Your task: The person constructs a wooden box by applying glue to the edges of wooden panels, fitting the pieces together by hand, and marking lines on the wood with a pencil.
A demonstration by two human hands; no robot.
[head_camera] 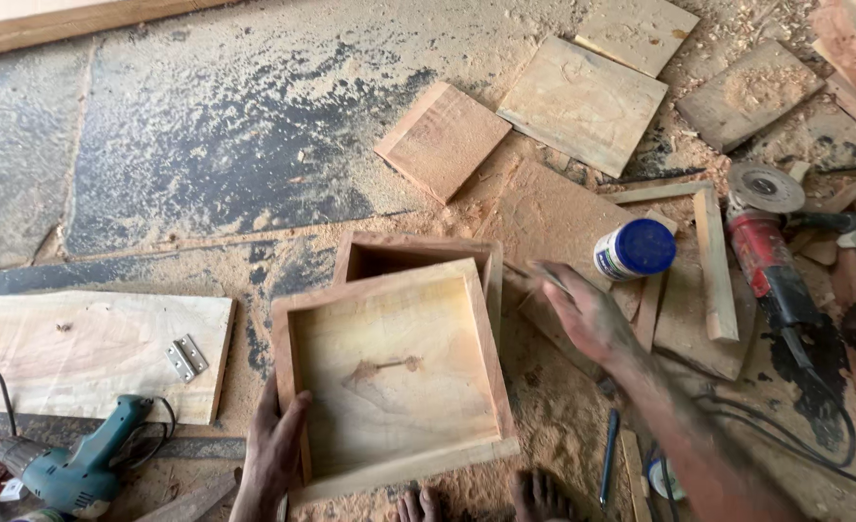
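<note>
Down on the sawdust-covered floor (206, 145), our left hand (273, 440) grasps the near left corner of the shallow wooden box (394, 372), thumb on the rim and fingers curled under the side wall. The box lies open side up, tilted over a second wooden frame (418, 253) that shows just beyond it. Our right hand (583, 309) hangs to the right of the box, palm down, fingers loosely spread and released, holding nothing; it is blurred. Just past its fingertips sits a white container with a blue lid (634, 248), near but not touched. Farther right of that hand lies a red angle grinder (771, 256) with its disc up, and a thin wooden strip (715, 266) lies between the container and the grinder. Toward us from the right forearm, a blue pen (609, 469) rests in the dust. Left of our left hand lies a teal power drill (85, 464), and beyond it a flat board (90, 353) carrying a small metal hinge (186, 357). Several square wooden panels (583, 101) lie well beyond both hands. Our bare toes (534, 498) show just below the box.
</note>
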